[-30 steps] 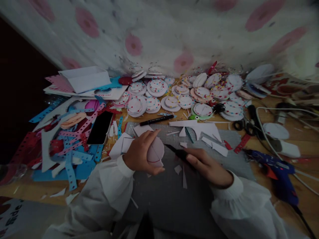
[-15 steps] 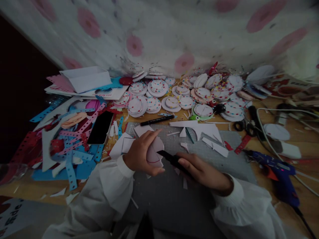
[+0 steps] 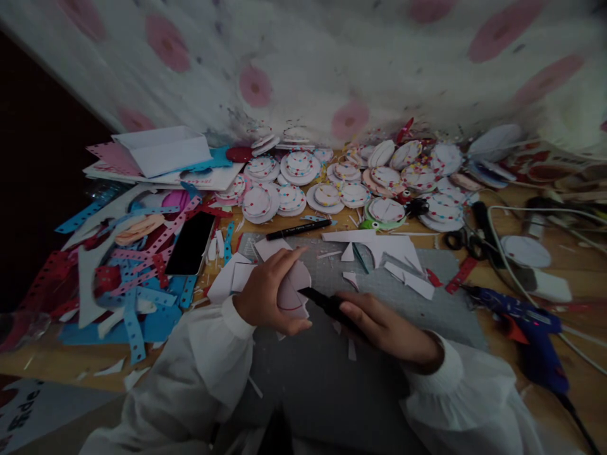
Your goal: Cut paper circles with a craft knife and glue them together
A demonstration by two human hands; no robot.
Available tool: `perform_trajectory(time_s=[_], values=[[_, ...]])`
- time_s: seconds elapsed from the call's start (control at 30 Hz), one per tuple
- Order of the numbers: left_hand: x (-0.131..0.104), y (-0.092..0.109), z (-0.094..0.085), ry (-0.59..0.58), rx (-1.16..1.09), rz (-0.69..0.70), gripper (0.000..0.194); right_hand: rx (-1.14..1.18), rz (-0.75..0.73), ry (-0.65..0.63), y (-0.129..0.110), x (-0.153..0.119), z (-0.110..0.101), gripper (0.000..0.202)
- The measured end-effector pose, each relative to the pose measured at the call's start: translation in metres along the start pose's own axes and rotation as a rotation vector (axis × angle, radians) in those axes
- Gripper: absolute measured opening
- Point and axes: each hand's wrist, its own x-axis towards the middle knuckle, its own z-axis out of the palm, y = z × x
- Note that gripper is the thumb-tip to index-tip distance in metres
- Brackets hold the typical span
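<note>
Card disc (image 3: pixel 296 278), pale, one; placed over the left part of the grey mat (image 3: pixel 313 392), with lines marked across its face and an uneven edge toward the right; whether it lies flat or is raised cannot be told. Left hand (image 3: pixel 265 291), one; fingers on the disc's far side, thumb on its near side, the disc pinched between. Right hand (image 3: pixel 386 322), one; curled round a black knife (image 3: pixel 332 306) over the middle of the mat, blade pointing left, tip at the disc's right part; contact with the card cannot be settled. Hazards, by judgement: the blade could skid into the left thumb or fingers if pushed too hard, or if the disc turned in a loose pinch; the round outline could be spoiled should the blade stray from a marked line. Surroundings: paper offcuts (image 3: pixel 398 248), on the far part of the mat; black pen (image 3: pixel 298 229), along its far edge; beaded discs (image 3: pixel 300 165), heaped beyond it; phone (image 3: pixel 190 243) and punched strips (image 3: pixel 135 332), to its left; glue gun (image 3: pixel 543 344), to its right, near the right sleeve (image 3: pixel 465 404), which could knock it if the elbow swung wide
</note>
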Motion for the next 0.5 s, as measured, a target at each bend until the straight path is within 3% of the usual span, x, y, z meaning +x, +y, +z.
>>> perform_trajectory(time_s=[0.5], values=[[-0.0011, -0.0038, 0.0018, -0.001, 0.022, -0.03, 0.112, -0.029, 0.067, -0.089, -0.0006, 0.0028, 0.0038, 0.058]])
